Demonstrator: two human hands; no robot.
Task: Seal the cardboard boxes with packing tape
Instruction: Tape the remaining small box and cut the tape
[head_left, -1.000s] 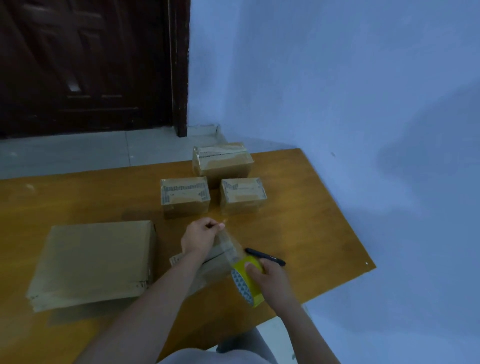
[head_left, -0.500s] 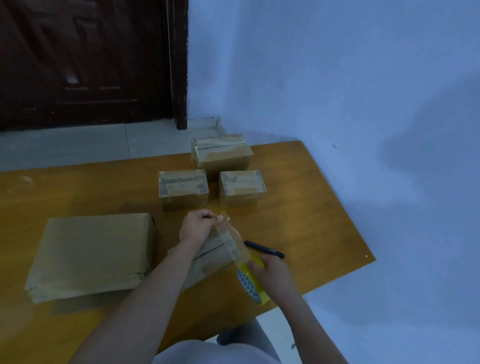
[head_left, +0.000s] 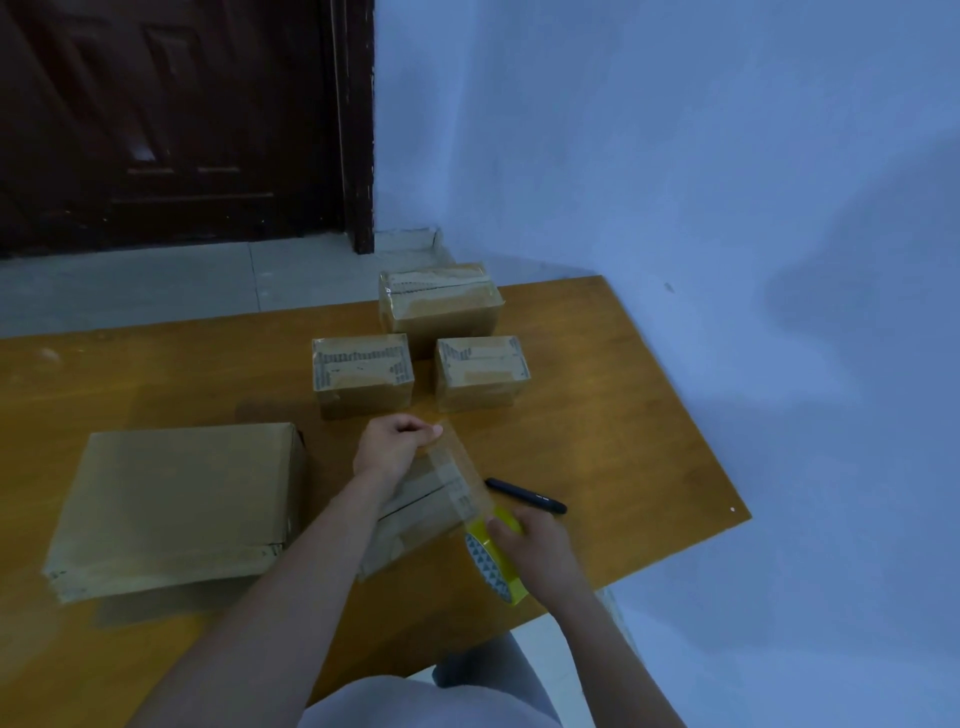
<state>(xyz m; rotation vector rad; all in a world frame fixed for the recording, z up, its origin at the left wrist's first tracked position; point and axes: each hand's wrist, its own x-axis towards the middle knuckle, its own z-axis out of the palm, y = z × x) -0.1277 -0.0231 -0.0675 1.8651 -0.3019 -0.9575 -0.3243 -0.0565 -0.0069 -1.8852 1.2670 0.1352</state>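
A small cardboard box (head_left: 415, 512) lies on the wooden table (head_left: 597, 426) in front of me, partly hidden by my left forearm. My left hand (head_left: 392, 447) pinches the free end of a clear tape strip (head_left: 462, 475) at the box's far edge. The strip runs back over the box top to a yellow tape roll (head_left: 491, 558), which my right hand (head_left: 537, 548) grips at the box's near right corner.
A large flat cardboard box (head_left: 171, 504) lies to the left. Three small taped boxes stand further back: one (head_left: 361, 374), one (head_left: 480, 371) and a bigger one (head_left: 439, 301). A black pen (head_left: 524, 496) lies right of the small box. The table's edge runs close on the right.
The tape roll has drawn slightly nearer to me, lengthening the strip over the box. My left hand keeps its pinch at the far edge. The camera has tilted a little.
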